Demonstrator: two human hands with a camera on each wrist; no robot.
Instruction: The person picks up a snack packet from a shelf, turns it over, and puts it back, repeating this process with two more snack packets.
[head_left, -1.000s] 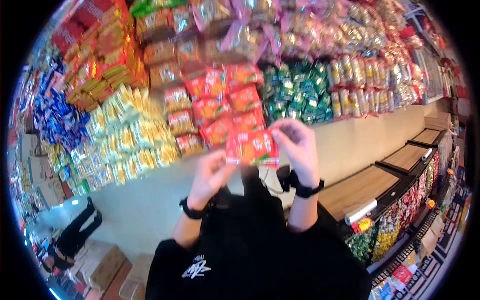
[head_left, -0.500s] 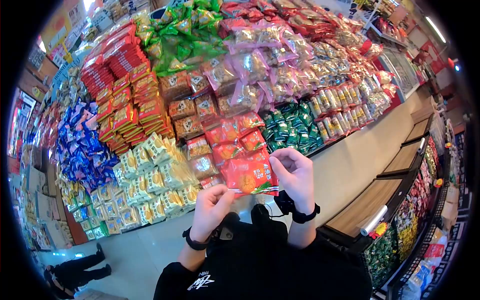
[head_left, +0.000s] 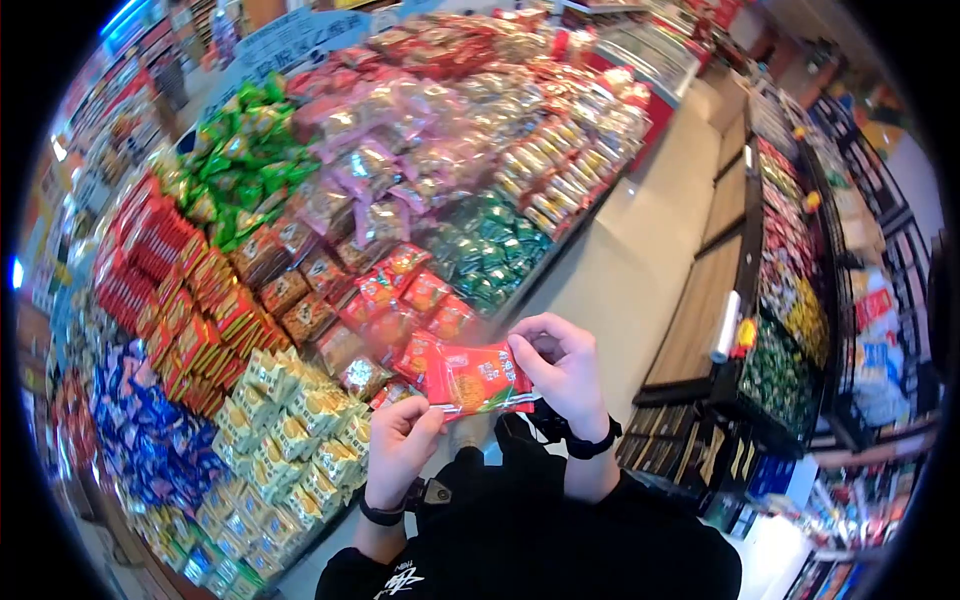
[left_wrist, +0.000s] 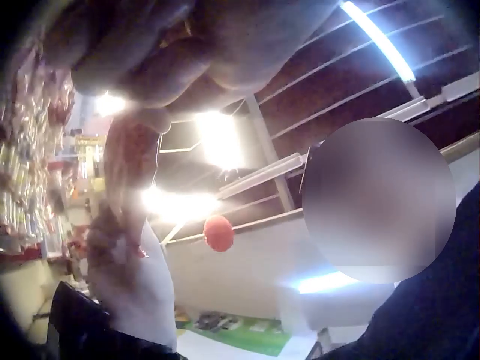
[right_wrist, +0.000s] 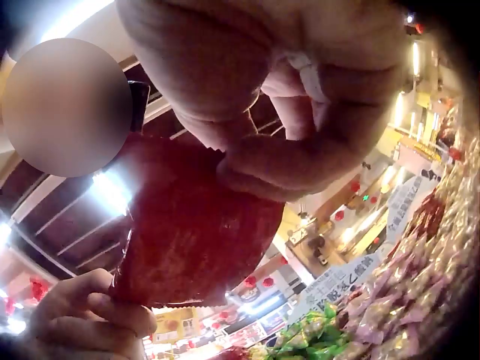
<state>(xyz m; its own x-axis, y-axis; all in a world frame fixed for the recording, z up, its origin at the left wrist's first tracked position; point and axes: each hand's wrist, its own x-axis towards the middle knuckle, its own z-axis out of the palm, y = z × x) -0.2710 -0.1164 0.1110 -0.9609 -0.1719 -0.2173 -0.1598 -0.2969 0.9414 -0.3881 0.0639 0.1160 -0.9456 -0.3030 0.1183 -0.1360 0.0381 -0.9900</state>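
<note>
1. Shifted since the earlier frame: the head view has swung, so the snack display sits further left and more of the side aisle shows; the figure formerly at lower left is out of view. The packet remains between both hands.
2. Left hand (head_left: 398, 455): thumb and finger pinch the near left corner of the red packet (head_left: 480, 380).
3. Right hand (head_left: 562, 372): thumb and forefinger pinch its opposite upper corner; the gap between the fingertips is narrow, with only film visible there.
4. Location: the packet is held up in front of the body, by the display edge, near matching red packets (head_left: 405, 290). Any contact with them cannot be confirmed.
5. Handling, as judged: grip the flat sealed margins rather than the filled middle, keep the pull light and even, and tilt the printed face to shed glare. Hard opposing tension could split a seal or crush the contents.
6. Materials: thin, glossy film, roughly rectangular, softly creased, with a serrated edge visible in the right wrist view. Nearby cream packets (head_left: 285, 435) look puffed and pillow-shaped; dark green packets (head_left: 495, 250) are small, shiny and loosely heaped.
</note>
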